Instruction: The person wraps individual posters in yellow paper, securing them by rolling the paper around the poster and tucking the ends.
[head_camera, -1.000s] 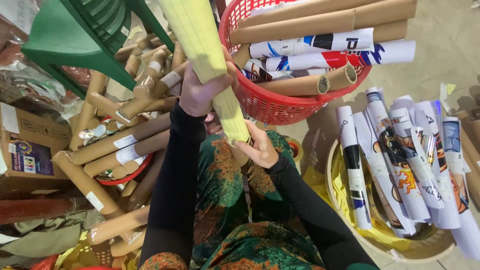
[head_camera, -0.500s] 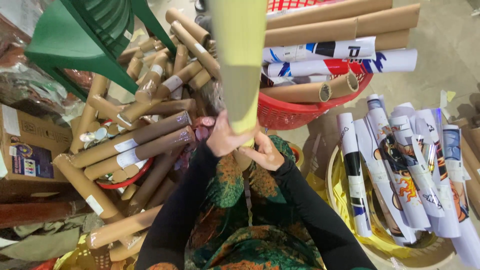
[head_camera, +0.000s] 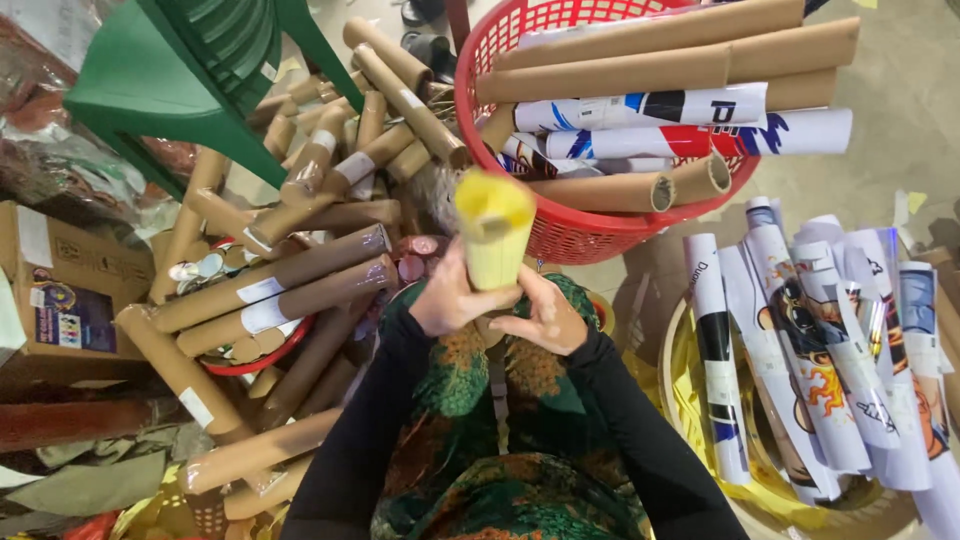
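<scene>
A yellow rolled paper tube (head_camera: 494, 232) stands nearly upright, its open end pointing at the camera. My left hand (head_camera: 452, 297) wraps around its lower part from the left. My right hand (head_camera: 541, 318) grips the bottom from the right, fingers curled against it. Both hands sit just above my lap, over a green and orange patterned garment (head_camera: 500, 440). The roll's lower end is hidden behind my hands.
A red basket (head_camera: 585, 235) with brown cardboard tubes and printed rolls sits ahead. Several brown cardboard tubes (head_camera: 270, 285) lie piled at left by a green plastic chair (head_camera: 190, 90). A yellow basket (head_camera: 690, 400) of printed poster rolls (head_camera: 800, 350) stands at right. A cardboard box (head_camera: 60, 290) sits far left.
The yellow roll swung from a leftward lean to nearly upright, end toward the camera. My left hand slid down it to join my right hand at the bottom.
</scene>
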